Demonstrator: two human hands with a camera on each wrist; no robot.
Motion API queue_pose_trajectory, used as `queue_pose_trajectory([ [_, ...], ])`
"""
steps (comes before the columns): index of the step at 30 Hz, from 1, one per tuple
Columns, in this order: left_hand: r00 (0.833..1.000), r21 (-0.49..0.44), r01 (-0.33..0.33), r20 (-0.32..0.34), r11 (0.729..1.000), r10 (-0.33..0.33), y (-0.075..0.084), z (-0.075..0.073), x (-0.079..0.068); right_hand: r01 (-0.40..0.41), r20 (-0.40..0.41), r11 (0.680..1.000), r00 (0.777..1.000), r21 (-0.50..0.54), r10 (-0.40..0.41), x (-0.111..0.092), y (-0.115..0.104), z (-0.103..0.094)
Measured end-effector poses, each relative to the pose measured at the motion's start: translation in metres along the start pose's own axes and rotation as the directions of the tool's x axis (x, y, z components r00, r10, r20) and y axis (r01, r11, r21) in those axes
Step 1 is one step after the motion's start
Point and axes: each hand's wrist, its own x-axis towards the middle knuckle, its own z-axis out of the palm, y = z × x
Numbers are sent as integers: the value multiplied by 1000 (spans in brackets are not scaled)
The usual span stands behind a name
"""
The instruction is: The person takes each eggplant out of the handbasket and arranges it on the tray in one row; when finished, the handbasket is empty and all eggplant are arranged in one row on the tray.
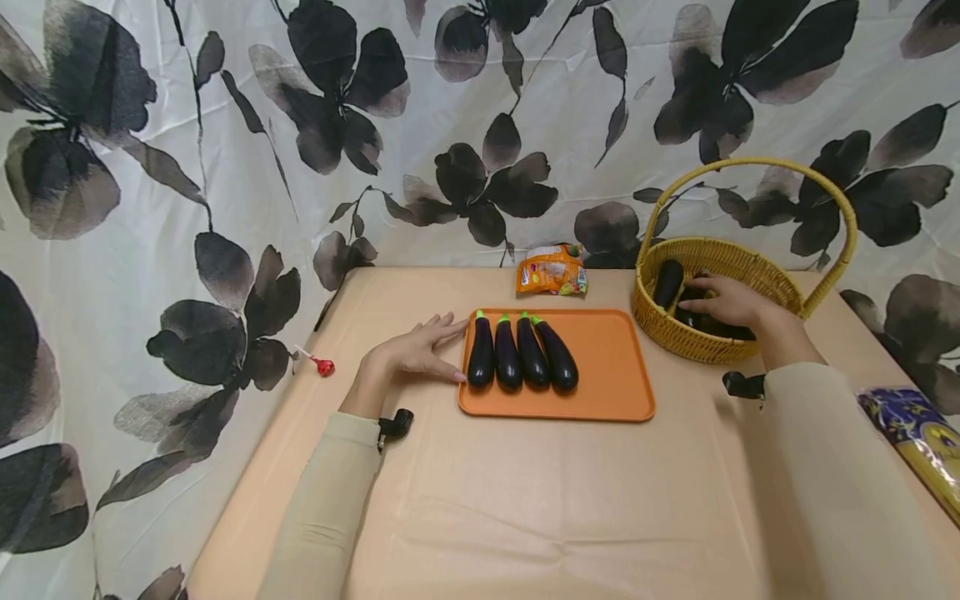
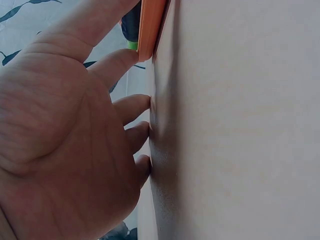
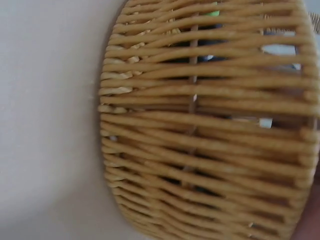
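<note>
Several dark purple eggplants (image 1: 531, 354) with green stem ends lie side by side on an orange tray (image 1: 615, 367). My left hand (image 1: 416, 350) rests at the tray's left edge, fingers extended; in the left wrist view, the hand (image 2: 75, 125) has its fingertips on the table and against the tray's side (image 2: 150, 30). My right hand (image 1: 727, 302) reaches into a yellow wicker basket (image 1: 675, 342), over dark eggplants inside. Whether its fingers grip one is hidden. Another eggplant (image 1: 668, 283) leans at the basket's left. The basket's woven wall (image 3: 200, 110) fills much of the right wrist view.
An orange snack bag (image 1: 552, 271) stands behind the tray. A red-wrapped lollipop (image 1: 324, 367) lies left of my left hand. At the right edge is a blue and yellow package (image 1: 915, 442). The basket's tall handle (image 1: 757, 162) arches over it. A floral cloth (image 1: 465, 100) hangs behind.
</note>
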Motion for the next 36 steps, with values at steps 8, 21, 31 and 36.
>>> queue_pose_trajectory([
  [8,1000,2,20,1,1000,-20,0,1,-1,-15,45,993,999,116,10,-1,1,4],
  [21,1000,-22,31,3,999,-31,4,0,0,-21,-7,979,1000,203,23,-7,3,7],
  [31,1000,-21,22,4,1000,-22,3,-1,-1,15,-137,911,989,412,46,-14,3,7],
  [36,1000,-20,26,1,999,-26,2,-2,-2,74,-230,853,972,517,55,-21,-5,7],
])
